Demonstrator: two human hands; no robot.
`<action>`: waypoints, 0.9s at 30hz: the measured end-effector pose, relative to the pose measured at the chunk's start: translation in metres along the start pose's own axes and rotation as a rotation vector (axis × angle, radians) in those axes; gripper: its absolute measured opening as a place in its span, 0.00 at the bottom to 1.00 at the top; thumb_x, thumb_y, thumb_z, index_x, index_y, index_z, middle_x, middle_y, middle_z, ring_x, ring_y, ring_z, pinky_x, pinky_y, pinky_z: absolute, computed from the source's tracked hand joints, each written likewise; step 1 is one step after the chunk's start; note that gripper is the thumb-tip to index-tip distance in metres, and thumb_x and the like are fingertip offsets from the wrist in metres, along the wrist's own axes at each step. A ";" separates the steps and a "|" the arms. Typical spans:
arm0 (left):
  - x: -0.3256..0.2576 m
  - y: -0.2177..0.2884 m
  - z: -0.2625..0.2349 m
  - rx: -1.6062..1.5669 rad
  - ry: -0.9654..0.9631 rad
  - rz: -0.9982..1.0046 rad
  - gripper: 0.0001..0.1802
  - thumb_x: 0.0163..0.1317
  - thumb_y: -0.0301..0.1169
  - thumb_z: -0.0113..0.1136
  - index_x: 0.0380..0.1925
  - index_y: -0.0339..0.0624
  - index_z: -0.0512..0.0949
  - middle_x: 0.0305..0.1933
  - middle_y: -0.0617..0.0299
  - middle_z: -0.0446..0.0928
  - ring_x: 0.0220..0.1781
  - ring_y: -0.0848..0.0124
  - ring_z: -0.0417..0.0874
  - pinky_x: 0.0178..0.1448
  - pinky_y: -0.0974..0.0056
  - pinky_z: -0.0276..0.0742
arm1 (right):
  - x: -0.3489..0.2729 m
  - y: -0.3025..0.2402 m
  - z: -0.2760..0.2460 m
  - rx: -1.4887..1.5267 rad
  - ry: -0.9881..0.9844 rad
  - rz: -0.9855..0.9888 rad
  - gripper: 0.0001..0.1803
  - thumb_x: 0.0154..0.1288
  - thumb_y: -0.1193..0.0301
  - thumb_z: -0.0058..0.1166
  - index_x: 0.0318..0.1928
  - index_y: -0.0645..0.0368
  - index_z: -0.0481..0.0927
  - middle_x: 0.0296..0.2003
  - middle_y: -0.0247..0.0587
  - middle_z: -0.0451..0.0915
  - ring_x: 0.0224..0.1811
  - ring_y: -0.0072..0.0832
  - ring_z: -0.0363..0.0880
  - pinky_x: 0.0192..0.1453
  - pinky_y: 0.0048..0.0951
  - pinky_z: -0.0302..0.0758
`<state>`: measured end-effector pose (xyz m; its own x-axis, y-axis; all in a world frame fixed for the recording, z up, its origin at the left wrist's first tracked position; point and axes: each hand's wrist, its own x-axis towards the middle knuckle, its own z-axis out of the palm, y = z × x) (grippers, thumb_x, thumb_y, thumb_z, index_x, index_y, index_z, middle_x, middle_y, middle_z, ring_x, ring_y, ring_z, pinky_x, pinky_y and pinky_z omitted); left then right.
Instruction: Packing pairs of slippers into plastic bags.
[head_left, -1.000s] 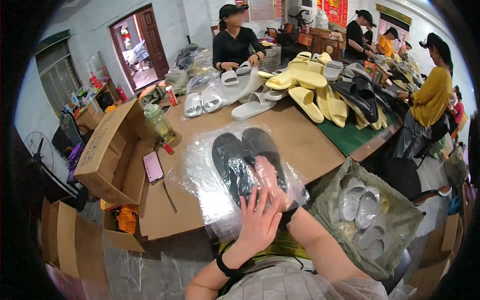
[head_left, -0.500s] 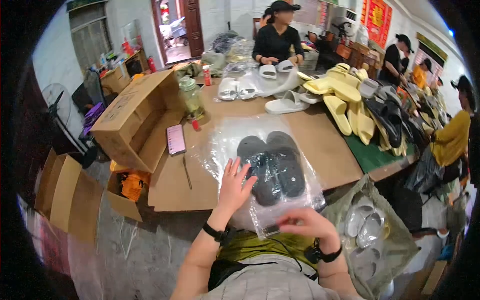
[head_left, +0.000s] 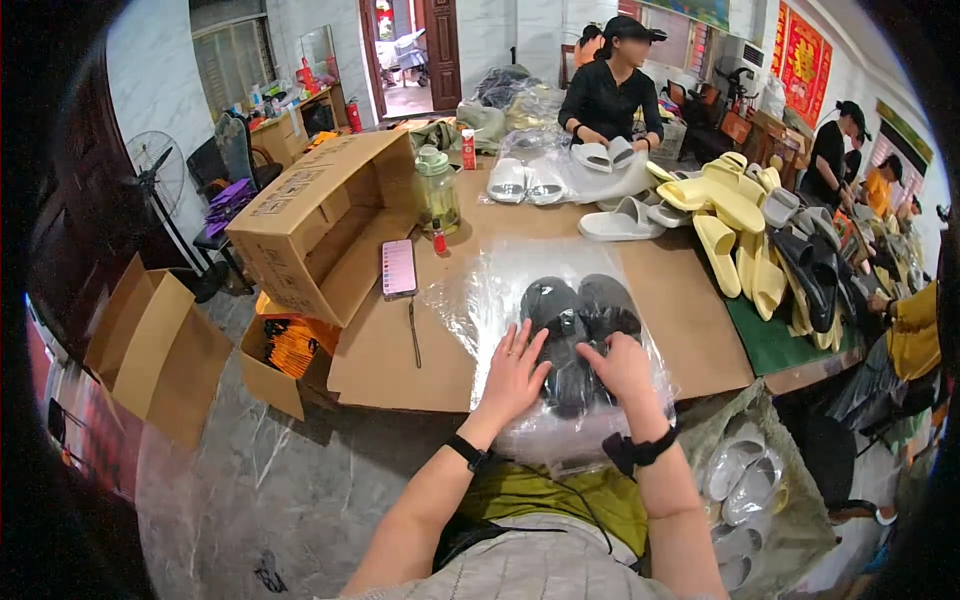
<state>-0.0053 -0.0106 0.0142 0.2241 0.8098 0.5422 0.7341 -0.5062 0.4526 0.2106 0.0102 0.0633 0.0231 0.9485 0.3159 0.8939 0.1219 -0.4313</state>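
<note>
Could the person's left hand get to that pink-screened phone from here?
Probably yes: the phone lies ahead and to the left of the left hand, with only flat cardboard and the edge of a clear bag between them.

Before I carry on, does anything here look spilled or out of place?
A small dark tangle lies loose on the floor at lower left, like a dropped scrap; too small to identify. I see no spill.

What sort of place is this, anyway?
Probably a small slipper-packing workshop: yellow, grey and black slippers are heaped on the worktable, a dark pair lies in clear plastic in front, and an open sack holds grey slippers that look wrapped.
</note>
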 end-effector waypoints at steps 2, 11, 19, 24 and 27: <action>0.000 0.000 0.000 0.020 -0.007 0.002 0.30 0.71 0.42 0.53 0.71 0.47 0.65 0.76 0.42 0.59 0.76 0.38 0.57 0.76 0.43 0.56 | 0.006 -0.002 0.019 -0.038 0.005 0.035 0.34 0.56 0.43 0.65 0.39 0.66 0.79 0.36 0.57 0.83 0.39 0.51 0.85 0.45 0.47 0.80; 0.004 -0.002 -0.002 0.020 -0.030 0.024 0.27 0.72 0.42 0.51 0.68 0.45 0.69 0.77 0.42 0.57 0.74 0.38 0.60 0.74 0.41 0.56 | 0.031 -0.015 0.038 -0.086 0.028 0.042 0.20 0.61 0.53 0.57 0.37 0.60 0.79 0.28 0.54 0.84 0.33 0.51 0.85 0.39 0.50 0.81; 0.009 -0.001 0.005 0.072 -0.104 0.045 0.27 0.72 0.38 0.49 0.69 0.44 0.68 0.77 0.43 0.58 0.76 0.39 0.58 0.76 0.43 0.53 | 0.045 -0.007 0.051 -0.033 0.088 0.041 0.22 0.62 0.54 0.57 0.37 0.64 0.79 0.28 0.53 0.85 0.32 0.49 0.86 0.37 0.47 0.82; 0.006 0.006 0.004 -0.089 -0.075 -0.096 0.30 0.72 0.37 0.49 0.72 0.41 0.62 0.77 0.35 0.54 0.77 0.38 0.56 0.77 0.46 0.52 | 0.030 -0.001 0.046 0.104 0.155 0.069 0.14 0.63 0.61 0.52 0.33 0.60 0.80 0.26 0.52 0.84 0.31 0.50 0.85 0.39 0.48 0.80; 0.003 0.000 0.006 -0.142 -0.046 -0.127 0.31 0.72 0.37 0.48 0.72 0.40 0.61 0.77 0.35 0.53 0.77 0.39 0.55 0.77 0.47 0.52 | 0.009 0.011 0.032 0.121 0.176 0.084 0.15 0.64 0.60 0.52 0.34 0.60 0.80 0.26 0.52 0.83 0.31 0.50 0.84 0.38 0.50 0.79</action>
<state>-0.0008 -0.0057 0.0113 0.1670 0.8808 0.4431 0.6614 -0.4333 0.6122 0.2064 0.0298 0.0339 0.1826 0.8924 0.4127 0.8255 0.0889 -0.5574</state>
